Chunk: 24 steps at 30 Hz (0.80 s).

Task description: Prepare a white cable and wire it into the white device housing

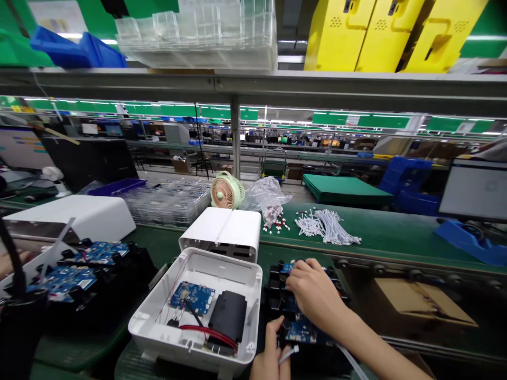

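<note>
My right hand (317,295) reaches over a black holder carrying blue circuit boards (303,331), its fingers curled down onto the upper board. What its fingertips grip is hidden. Below it, my left hand (272,353) is closed with a white cable (288,355) between its fingers, the small white connector sticking out to the right. Its raised index finger touches the holder's left edge. Just left of both hands sits an open white housing (137,322), with a blue circuit board (194,297), a black box-shaped part (228,315) and red wires inside.
A white cover (222,227) stands behind the housing. Bundled white cables (328,227) and a bag of small connectors (271,198) lie on the green bench near a fan (227,190). More boards (65,282) and another person's hand (16,262) are at left. A shelf (222,84) spans above.
</note>
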Tool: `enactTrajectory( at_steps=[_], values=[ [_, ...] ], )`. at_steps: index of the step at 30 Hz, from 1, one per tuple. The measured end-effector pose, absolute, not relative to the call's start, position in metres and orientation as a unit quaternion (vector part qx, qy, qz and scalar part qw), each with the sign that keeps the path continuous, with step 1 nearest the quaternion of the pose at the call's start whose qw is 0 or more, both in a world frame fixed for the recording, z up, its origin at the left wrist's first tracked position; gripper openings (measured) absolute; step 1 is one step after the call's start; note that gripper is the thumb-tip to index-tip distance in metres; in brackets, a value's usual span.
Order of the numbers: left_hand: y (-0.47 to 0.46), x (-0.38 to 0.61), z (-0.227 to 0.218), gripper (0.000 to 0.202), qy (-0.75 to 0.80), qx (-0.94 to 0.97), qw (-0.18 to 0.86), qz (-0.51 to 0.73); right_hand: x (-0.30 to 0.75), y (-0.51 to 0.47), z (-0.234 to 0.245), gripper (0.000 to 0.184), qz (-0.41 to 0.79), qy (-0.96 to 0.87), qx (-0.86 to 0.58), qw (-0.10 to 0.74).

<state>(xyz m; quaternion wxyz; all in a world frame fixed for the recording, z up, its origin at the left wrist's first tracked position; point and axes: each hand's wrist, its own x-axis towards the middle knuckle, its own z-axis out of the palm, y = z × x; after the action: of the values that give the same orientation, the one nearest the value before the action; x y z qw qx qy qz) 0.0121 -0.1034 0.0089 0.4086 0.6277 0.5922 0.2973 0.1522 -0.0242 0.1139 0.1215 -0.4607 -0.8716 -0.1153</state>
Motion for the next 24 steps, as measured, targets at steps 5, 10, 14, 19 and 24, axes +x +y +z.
enactTrajectory(
  at_steps=[5,10,14,19,24],
  values=[
    [-0.103,0.010,0.007,0.048,0.593,0.637,0.412,0.268,0.158,-0.028,0.117,0.017,-0.062,-0.852,-0.500,0.141],
    [-0.101,0.011,0.009,0.048,0.591,0.626,0.423,0.284,0.163,-0.033,0.119,0.020,-0.046,-0.840,-0.520,0.147],
    [-0.102,0.012,0.013,0.047,0.586,0.622,0.430,0.291,0.164,-0.036,0.117,0.020,-0.038,-0.833,-0.531,0.149],
    [-0.105,0.013,0.019,0.046,0.559,0.621,0.447,0.321,0.165,-0.035,0.113,0.019,-0.035,-0.834,-0.528,0.154],
    [-0.121,0.010,0.031,0.044,0.571,0.586,0.443,0.365,0.169,-0.038,0.126,0.013,0.009,-0.830,-0.534,0.157]
  ],
)
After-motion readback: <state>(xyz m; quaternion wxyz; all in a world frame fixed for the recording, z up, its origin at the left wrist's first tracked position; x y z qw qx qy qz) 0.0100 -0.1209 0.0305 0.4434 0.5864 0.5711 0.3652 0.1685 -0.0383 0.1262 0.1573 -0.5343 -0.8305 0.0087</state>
